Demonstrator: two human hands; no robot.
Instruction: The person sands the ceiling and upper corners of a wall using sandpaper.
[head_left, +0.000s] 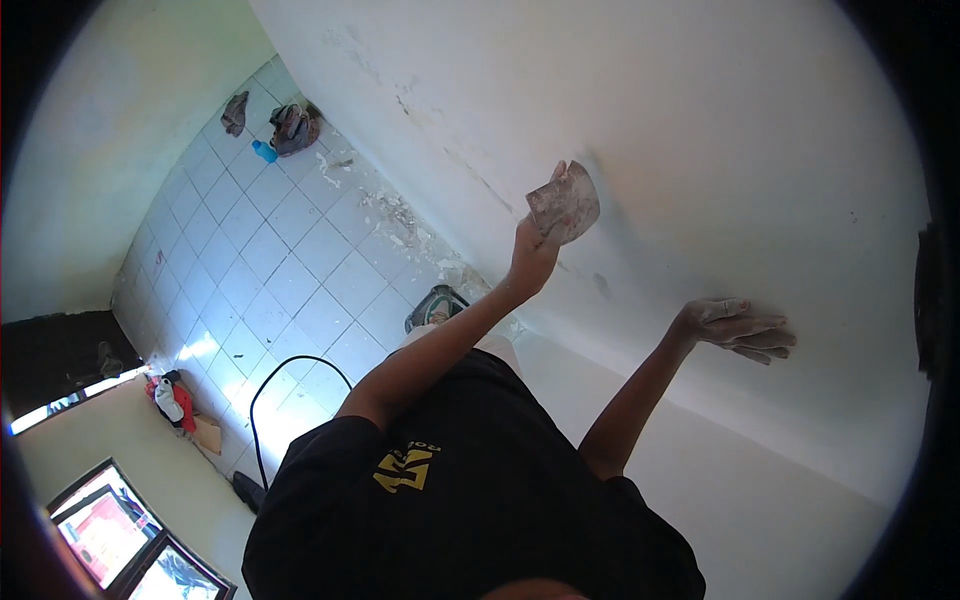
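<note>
I see the left hand [537, 241] grasping one dusty pad [573, 204], up at the pale wall [700, 150]; whether they touch I can't tell. The right hand [742, 328] is released, fingers extended, beside that wall. I count one blue bottle [263, 151] on the tiled floor [240, 225].

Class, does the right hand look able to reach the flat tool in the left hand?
Probably yes: the right hand looks empty, with only wall visible between it and the flat tool.
</note>
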